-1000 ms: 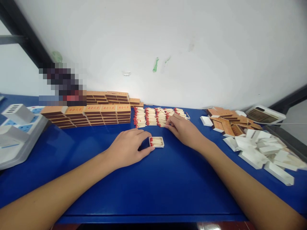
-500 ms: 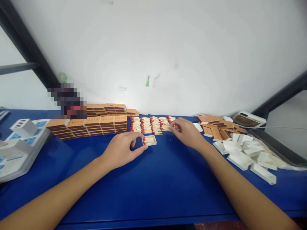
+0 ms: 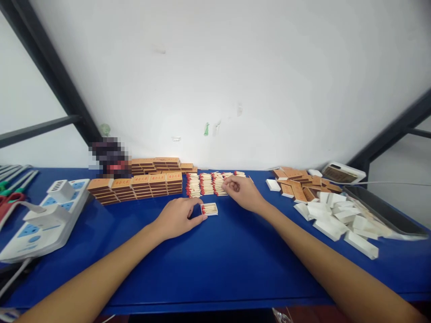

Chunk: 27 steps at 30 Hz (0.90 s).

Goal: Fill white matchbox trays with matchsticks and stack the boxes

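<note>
My left hand [image 3: 178, 217] rests on the blue table [image 3: 218, 260], its thumb and fingers curled round the left end of a small open matchbox tray [image 3: 209, 209] filled with red-tipped matches. My right hand [image 3: 241, 193] lies just behind and to the right of the tray. Its fingers are pinched together at the near edge of the rows of loose red-tipped matches [image 3: 208, 183]. What the fingertips hold is too small to make out.
Stacked orange matchboxes [image 3: 134, 187] line the back left. A heap of orange sleeves [image 3: 296, 183] and white empty trays [image 3: 336, 215] lies at the right, beside a dark flat tray [image 3: 384, 208]. A white power strip [image 3: 43, 215] sits at the far left.
The camera has tilted up, so everything sits lower and smaller. My right hand has drawn left along the match rows toward the tray. My left hand stays on the tray.
</note>
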Motion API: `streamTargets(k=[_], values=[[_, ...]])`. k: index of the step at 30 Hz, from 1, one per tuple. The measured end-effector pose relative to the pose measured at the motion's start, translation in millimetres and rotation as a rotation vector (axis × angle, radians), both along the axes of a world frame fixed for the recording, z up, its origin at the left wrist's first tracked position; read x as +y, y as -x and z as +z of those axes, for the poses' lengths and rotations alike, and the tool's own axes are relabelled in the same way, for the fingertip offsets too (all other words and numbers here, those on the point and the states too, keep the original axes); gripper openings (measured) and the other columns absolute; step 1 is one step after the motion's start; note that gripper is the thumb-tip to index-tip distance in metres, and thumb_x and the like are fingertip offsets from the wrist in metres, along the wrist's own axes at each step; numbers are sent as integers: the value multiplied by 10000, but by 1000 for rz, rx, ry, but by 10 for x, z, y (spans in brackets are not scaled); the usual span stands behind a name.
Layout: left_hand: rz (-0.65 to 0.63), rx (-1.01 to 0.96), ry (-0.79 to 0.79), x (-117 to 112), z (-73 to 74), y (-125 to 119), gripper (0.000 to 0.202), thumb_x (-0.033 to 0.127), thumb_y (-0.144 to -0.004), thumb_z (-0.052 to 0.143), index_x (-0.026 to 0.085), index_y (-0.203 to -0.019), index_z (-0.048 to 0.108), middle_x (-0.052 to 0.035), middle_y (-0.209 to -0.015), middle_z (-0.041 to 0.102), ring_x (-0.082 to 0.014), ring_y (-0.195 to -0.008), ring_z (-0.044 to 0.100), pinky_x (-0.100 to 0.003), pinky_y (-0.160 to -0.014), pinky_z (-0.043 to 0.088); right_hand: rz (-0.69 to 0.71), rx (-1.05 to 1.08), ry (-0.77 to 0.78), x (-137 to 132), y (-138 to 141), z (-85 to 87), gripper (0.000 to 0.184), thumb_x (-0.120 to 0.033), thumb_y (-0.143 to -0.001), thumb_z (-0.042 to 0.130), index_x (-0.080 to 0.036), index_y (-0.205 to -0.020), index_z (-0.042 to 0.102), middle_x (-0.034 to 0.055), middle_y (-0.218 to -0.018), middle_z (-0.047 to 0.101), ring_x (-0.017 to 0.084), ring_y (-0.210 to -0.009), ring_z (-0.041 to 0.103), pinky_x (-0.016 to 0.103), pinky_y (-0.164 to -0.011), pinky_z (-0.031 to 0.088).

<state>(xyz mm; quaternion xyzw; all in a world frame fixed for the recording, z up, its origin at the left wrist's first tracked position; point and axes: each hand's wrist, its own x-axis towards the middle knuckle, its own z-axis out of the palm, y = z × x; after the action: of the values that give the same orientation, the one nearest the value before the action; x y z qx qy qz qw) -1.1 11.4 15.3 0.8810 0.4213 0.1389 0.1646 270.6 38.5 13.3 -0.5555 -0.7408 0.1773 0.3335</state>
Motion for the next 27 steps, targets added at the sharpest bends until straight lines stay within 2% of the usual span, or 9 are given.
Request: streamTargets(k=[6,8,11,14,17,19,22,24,27], values=[[-4,-4,19,30,-27,5,364,521,-978,645,241,-1200,715,28,-709,634,-179,-662,604,-282,-605,308,-79,124,206,768,825,188,245,-347,-983,662,-126,-945,759,49,-821,722,176,-781,668,278,-708,514],[-3,-6,25,36,-33,7,356,515,-977,649,239,-1193,716,27,-704,634,-181,-662,606,-281,-605,310,-120,135,312,1020,1053,211,300,-365,-997,689,-79,-1065,750,117,-1007,750,226,-901,713,335,-791,578],[-3,-12,22,35,-47,10,352,498,-976,655,239,-1208,711,21,-723,644,-184,-670,608,-280,-612,320,-150,157,421,1250,1271,199,421,-386,-1009,707,-133,-1341,651,140,-1341,666,273,-1136,693,466,-951,607],[0,-23,16,31,-63,11,352,489,-967,673,240,-1213,711,19,-731,646,-185,-668,606,-280,-613,324,-173,184,451,1312,1337,181,429,-384,-1010,707,-142,-1360,641,139,-1363,656,275,-1157,686,476,-966,602],[0,-40,11,34,-74,14,335,478,-961,685,242,-1195,722,25,-712,635,-180,-649,597,-279,-604,324,-191,209,423,1236,1225,229,404,-386,-1019,693,-152,-1344,648,126,-1338,669,264,-1127,694,470,-943,609],[3,-59,1,45,-82,19,310,479,-961,685,241,-1153,735,29,-700,627,-174,-638,590,-278,-593,328,-198,227,349,1095,1030,304,320,-396,-1030,659,-113,-1168,713,103,-1155,723,244,-995,701,405,-863,594],[29,-109,-37,74,-100,30,319,492,-970,671,234,-1146,738,29,-717,632,-168,-644,590,-278,-599,360,-181,250,180,738,611,407,371,-424,-1024,617,-135,-802,687,21,-781,655,170,-777,604,297,-724,470],[64,-154,-70,91,-119,33,366,496,-978,664,221,-1212,725,21,-763,657,-166,-660,599,-282,-625,399,-151,258,113,445,340,415,407,-468,-978,650,-167,-705,629,-15,-666,567,142,-684,524,281,-651,399],[117,-222,-117,100,-156,28,419,506,-979,675,198,-1260,715,8,-845,711,-159,-664,612,-289,-653,447,-74,270,112,65,89,306,492,-635,-920,638,-198,-698,595,-31,-583,531,135,-572,472,286,-574,352]])
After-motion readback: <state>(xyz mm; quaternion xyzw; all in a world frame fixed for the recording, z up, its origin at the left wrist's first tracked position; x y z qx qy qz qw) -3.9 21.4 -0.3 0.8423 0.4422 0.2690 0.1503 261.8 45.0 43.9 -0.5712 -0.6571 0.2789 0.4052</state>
